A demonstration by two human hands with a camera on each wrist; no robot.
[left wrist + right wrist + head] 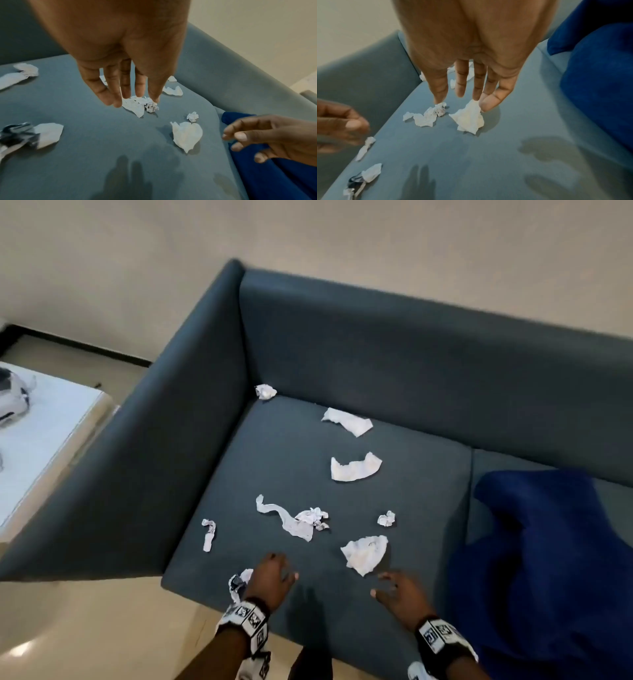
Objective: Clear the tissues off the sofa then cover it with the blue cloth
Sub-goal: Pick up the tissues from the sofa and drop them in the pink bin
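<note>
A grey-blue sofa [376, 354] has several white tissues strewn over its left seat cushion: a ball [265, 392] in the back corner, flat pieces [347, 421] [356, 467], a long twisted one [294, 517], a small ball [386, 518] and a strip [208, 534]. A crumpled blue cloth [548, 559] lies on the right cushion. My left hand [281, 571] hovers empty over the seat's front edge, beside a dark-printed tissue [239, 580]. My right hand [383, 585] hovers with straight fingers [460, 89] just short of a flat tissue [364, 553] [469, 119].
A white low table [44, 433] with a white object [10, 395] on it stands left of the sofa's arm. Beige floor [85, 628] lies in front of the sofa, and a plain wall is behind the backrest.
</note>
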